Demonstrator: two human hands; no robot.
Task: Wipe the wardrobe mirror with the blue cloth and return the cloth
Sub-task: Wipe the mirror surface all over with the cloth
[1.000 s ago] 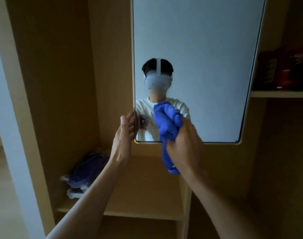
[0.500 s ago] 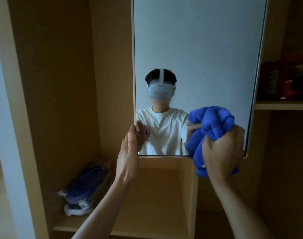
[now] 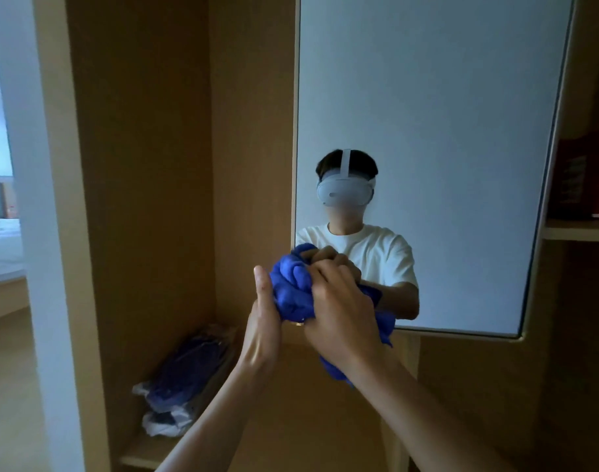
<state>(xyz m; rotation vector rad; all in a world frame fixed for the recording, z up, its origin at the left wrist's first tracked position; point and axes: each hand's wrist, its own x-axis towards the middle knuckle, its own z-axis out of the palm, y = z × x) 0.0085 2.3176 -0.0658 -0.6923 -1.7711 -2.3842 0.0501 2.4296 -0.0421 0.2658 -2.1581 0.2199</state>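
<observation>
The wardrobe mirror hangs on an open door panel and reflects a person in a white shirt. My right hand grips the bunched blue cloth and presses it against the mirror's lower left corner. A tail of the cloth hangs below my wrist. My left hand stands upright at the mirror's left edge, fingers straight and thumb up; the fingertips are hidden behind the cloth and the edge.
Inside the wooden wardrobe, a plastic-wrapped dark blue bundle lies on the low shelf. A shelf with red items sits at the right. A white door frame stands at the left.
My right hand swept the cloth from the mirror's lower right corner back to its lower left corner, beside my left hand. The view tilted slightly.
</observation>
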